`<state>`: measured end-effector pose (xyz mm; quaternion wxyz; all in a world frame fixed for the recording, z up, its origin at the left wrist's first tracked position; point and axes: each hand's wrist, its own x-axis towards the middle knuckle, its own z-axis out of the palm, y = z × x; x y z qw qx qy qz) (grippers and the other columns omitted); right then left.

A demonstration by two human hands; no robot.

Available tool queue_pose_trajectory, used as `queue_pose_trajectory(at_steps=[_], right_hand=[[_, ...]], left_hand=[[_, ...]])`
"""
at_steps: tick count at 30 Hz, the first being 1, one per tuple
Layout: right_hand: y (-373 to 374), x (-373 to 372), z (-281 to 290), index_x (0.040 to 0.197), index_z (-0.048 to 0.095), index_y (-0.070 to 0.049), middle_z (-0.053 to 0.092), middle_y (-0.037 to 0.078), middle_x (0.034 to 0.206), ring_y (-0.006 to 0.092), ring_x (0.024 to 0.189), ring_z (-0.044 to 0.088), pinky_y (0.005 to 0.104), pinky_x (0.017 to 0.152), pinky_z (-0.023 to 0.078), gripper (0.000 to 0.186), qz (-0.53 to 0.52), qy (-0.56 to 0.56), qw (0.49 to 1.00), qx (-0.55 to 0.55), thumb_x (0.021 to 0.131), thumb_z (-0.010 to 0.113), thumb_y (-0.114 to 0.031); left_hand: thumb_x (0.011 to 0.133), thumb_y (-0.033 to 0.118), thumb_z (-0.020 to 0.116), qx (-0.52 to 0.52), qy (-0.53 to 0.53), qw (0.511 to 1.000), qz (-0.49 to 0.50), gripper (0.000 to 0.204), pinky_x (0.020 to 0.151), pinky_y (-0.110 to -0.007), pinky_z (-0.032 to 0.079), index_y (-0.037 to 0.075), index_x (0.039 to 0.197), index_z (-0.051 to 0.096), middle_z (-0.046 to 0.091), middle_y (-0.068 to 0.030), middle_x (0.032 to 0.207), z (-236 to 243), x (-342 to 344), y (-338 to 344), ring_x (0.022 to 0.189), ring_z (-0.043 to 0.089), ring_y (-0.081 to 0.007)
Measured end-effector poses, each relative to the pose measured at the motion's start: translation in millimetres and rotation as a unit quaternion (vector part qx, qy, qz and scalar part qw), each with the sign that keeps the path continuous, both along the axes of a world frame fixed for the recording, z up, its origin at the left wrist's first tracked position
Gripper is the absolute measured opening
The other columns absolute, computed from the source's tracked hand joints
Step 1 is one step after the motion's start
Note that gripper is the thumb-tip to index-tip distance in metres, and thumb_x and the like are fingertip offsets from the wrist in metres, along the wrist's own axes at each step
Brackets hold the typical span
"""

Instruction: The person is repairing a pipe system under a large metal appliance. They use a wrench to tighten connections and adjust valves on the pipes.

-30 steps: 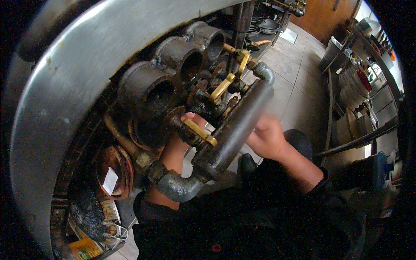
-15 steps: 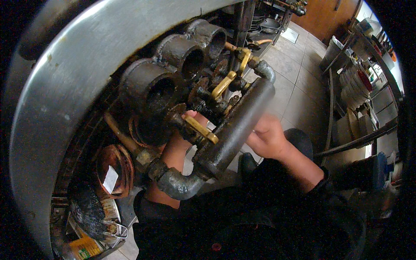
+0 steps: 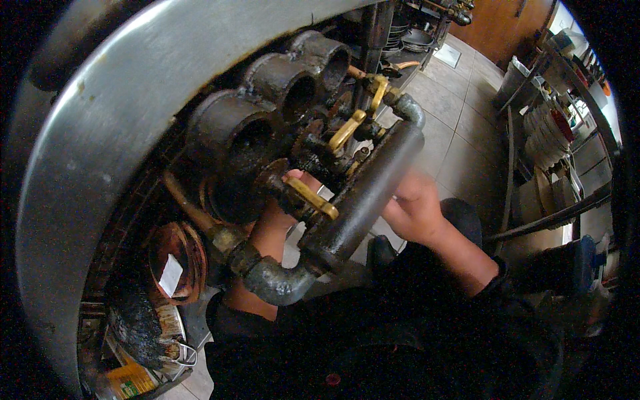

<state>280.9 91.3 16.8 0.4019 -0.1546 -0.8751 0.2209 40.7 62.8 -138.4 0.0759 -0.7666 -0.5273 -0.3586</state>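
A thick dark pipe (image 3: 373, 187) runs slantwise before me, with grey elbow fittings (image 3: 283, 283) at its ends. Brass lever valves (image 3: 312, 199) sit between this pipe and a row of blackened burner tubes (image 3: 243, 133). My left hand (image 3: 303, 179) reaches up from underneath, behind the nearest valve. Only some of its fingers show, and their grip is hidden. On the other side, my right hand (image 3: 417, 210) is closed beside the pipe, its fingers curled in and partly covered by it. What they hold cannot be made out, and the hand's upper part is blurred.
A steel counter edge (image 3: 67, 133) curves along the left. Below it are a coiled copper-coloured tube (image 3: 190, 260) and a blackened pan (image 3: 137, 327). A rack with stacked plates (image 3: 550, 137) stands at right, beside the tiled floor (image 3: 447, 133). Pans (image 3: 417, 40) sit on the far shelf.
The view has shifted very slightly. The right hand's upper part is blurred where it meets the pipe; both hands keep nearly the same place.
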Motion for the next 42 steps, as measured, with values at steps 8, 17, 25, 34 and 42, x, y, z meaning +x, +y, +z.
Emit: queue_pose_trajectory(at_steps=[8, 17, 25, 34, 42], right_hand=[[-1, -4, 2, 0.083, 0.063, -0.002, 0.054, 0.012, 0.065, 0.0285, 0.059, 0.055, 0.0357, 0.052, 0.042, 0.007, 0.03, 0.007, 1.0, -0.006, 0.077, 0.064, -0.006], [-17, 3, 30, 0.085, 0.062, 0.0, 0.06, 0.01, 0.074, 0.0196, 0.066, 0.057, 0.0299, 0.06, 0.045, 0.005, -0.091, 0.11, 0.989, -0.019, 0.082, 0.059, -0.003], [-21, -32, 97, 0.106, 0.048, 0.001, 0.058, 0.022, 0.091, 0.0192, 0.074, 0.051, 0.0266, 0.066, 0.041, 0.019, 0.165, 0.299, 0.939, 0.051, 0.091, 0.04, -0.007], [-27, -46, 74, 0.101, 0.048, 0.002, 0.05, 0.014, 0.077, 0.0229, 0.074, 0.052, 0.0304, 0.065, 0.041, 0.016, 0.123, 0.301, 0.945, 0.031, 0.092, 0.04, -0.008], [-28, -45, 73, 0.103, 0.048, 0.002, 0.049, 0.013, 0.077, 0.0237, 0.076, 0.052, 0.0327, 0.068, 0.042, 0.018, 0.112, 0.294, 0.948, 0.038, 0.093, 0.039, -0.011]], left_hand=[[0.089, 0.022, 0.046, -0.18, -0.485, 0.825, -0.227, 0.02, 0.066, -0.03, 0.041, 0.013, 0.071, 0.046, 0.051, 0.0012, 0.069, -29, -8, 1, 0.069, 0.051, -0.013], [0.088, 0.02, 0.047, -0.164, -0.686, 0.686, -0.177, 0.015, 0.074, -0.03, 0.043, 0.008, 0.085, 0.055, 0.058, -0.0029, 0.082, 82, -28, -39, 0.079, 0.055, -0.0159], [0.082, 0.016, 0.051, 0.066, -0.474, 0.878, 0.013, 0.015, 0.079, -0.035, 0.045, 0.006, 0.092, 0.058, 0.061, -0.0087, 0.09, 169, -25, -66, 0.085, 0.058, -0.0233], [0.08, 0.017, 0.05, 0.08, -0.279, 0.947, 0.139, 0.027, 0.084, -0.042, 0.046, 0.007, 0.104, 0.058, 0.062, -0.0156, 0.102, 212, 18, -88, 0.092, 0.059, -0.0351], [0.08, 0.018, 0.046, 0.18, -0.462, 0.868, 0.009, 0.017, 0.072, -0.042, 0.046, 0.006, 0.077, 0.058, 0.06, -0.0141, 0.078, 187, 22, -63, 0.075, 0.058, -0.0307]])
